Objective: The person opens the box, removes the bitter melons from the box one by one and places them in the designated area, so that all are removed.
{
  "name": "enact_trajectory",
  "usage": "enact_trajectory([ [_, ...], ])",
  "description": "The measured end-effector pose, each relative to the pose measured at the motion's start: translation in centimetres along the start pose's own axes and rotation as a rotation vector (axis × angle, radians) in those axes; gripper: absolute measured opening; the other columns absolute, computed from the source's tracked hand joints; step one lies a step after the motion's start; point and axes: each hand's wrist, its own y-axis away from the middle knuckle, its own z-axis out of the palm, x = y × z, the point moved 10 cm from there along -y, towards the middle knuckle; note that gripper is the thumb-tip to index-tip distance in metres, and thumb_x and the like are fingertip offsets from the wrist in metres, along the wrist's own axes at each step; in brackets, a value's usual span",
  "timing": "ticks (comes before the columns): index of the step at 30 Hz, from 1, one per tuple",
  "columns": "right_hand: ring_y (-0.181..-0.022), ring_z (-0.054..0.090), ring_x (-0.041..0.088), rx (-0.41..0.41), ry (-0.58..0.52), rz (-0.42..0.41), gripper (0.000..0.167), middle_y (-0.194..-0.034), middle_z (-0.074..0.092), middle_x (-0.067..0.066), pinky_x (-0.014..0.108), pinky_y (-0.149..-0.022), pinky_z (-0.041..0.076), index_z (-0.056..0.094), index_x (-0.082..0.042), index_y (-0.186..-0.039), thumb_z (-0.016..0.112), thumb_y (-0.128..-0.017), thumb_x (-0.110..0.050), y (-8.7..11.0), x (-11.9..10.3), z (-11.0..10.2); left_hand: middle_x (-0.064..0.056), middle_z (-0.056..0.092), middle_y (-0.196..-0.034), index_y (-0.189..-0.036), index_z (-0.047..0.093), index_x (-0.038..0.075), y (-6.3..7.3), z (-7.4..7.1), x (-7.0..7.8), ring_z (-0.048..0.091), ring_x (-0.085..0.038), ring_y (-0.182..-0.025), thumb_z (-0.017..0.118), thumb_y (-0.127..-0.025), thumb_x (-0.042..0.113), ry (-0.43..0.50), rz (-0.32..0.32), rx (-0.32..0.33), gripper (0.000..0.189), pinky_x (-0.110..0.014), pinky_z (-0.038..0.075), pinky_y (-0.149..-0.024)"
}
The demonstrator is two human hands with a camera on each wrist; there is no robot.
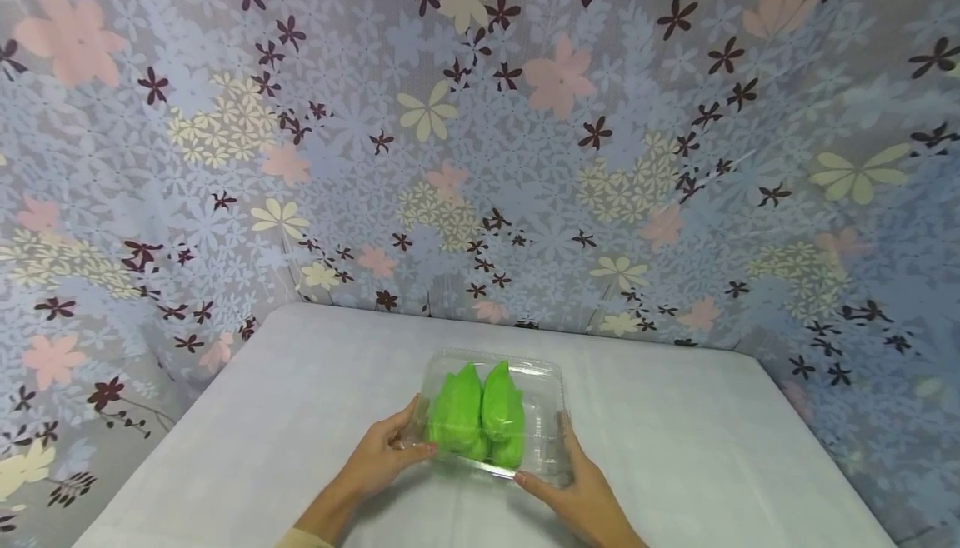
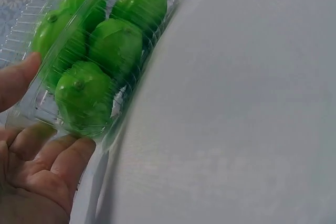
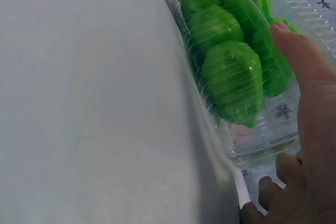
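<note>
A clear plastic container [image 1: 543, 386] with ribbed walls is held between both hands, close over the white table. Several green, lemon-shaped fruits [image 1: 459, 411] with pointed tips lie inside, bunched toward its left and middle. My left hand [image 1: 378, 455] grips the left end, thumb at the near edge and fingers around the side. The right hand [image 1: 581, 485] holds the opposite end, its thumb along the near edge. In the left wrist view, fingers [image 2: 68, 158] support the container's end by the green fruits [image 2: 84, 95]. The right wrist view shows the thumb [image 3: 299, 51] against the plastic.
The white-covered table [image 1: 697, 431] spreads out on both sides of the container. Behind it and at both sides hangs a floral-patterned cloth [image 1: 517, 156], meeting the table's far edge.
</note>
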Motion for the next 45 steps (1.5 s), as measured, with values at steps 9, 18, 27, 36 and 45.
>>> enact_trajectory([
  [9, -0.144, 0.025, 0.047, 0.003, 0.012, 0.011, 0.123, -0.165, 0.017, 0.014, 0.069, -0.111, 0.025, 0.009, -0.013, -0.163, 0.079, -0.076, -0.063, 0.1, 0.0, -0.8, -0.021, 0.057, -0.135, -0.127, 0.063, -0.008, 0.2, -1.3, 0.3, 0.057, -0.037, -0.124, 0.063, -0.101, 0.016, -0.012, 0.052, 0.146, 0.036, -0.025, 0.052, -0.092],
  [18, -0.144, 0.023, 0.049, -0.002, 0.014, 0.062, 0.126, -0.166, 0.013, 0.015, 0.071, -0.109, 0.025, 0.008, -0.014, -0.164, 0.080, -0.073, -0.066, 0.3, 0.2, -0.9, -0.022, 0.059, -0.132, -0.128, 0.061, -0.010, 0.3, -1.4, 0.8, 0.060, -0.036, -0.119, 0.064, -0.100, 0.018, -0.054, 0.067, 0.139, 0.039, -0.025, 0.056, -0.085],
  [27, -0.145, 0.022, 0.048, -0.005, -0.009, 0.064, 0.126, -0.166, 0.011, 0.014, 0.072, -0.109, 0.025, 0.007, -0.015, -0.164, 0.080, -0.074, -0.065, 0.3, 0.3, -0.8, -0.019, 0.064, -0.127, -0.126, 0.065, -0.006, 0.1, -1.9, 1.7, 0.067, -0.031, -0.111, 0.067, -0.099, 0.018, -0.165, 0.073, 0.146, 0.037, -0.025, 0.057, -0.085],
  [36, -0.144, 0.023, 0.050, -0.010, -0.017, 0.069, 0.124, -0.166, 0.014, 0.014, 0.074, -0.106, 0.027, 0.007, -0.015, -0.164, 0.079, -0.076, -0.064, 0.3, 0.6, -0.6, -0.018, 0.066, -0.127, -0.132, 0.064, -0.001, -0.4, -2.7, 2.0, 0.068, -0.027, -0.110, 0.070, -0.097, 0.029, -0.223, 0.024, 0.135, 0.047, -0.034, 0.057, -0.088],
  [45, -0.141, 0.028, 0.053, -0.014, 0.001, 0.066, 0.120, -0.165, 0.017, 0.016, 0.075, -0.102, 0.031, 0.006, -0.014, -0.164, 0.078, -0.079, -0.061, 0.4, 0.7, -0.7, -0.013, 0.045, -0.153, -0.157, 0.038, 0.019, -2.7, -2.6, 2.6, 0.040, -0.036, -0.141, 0.081, -0.085, 0.041, -0.188, -0.054, 0.080, 0.087, -0.064, 0.034, -0.109],
])
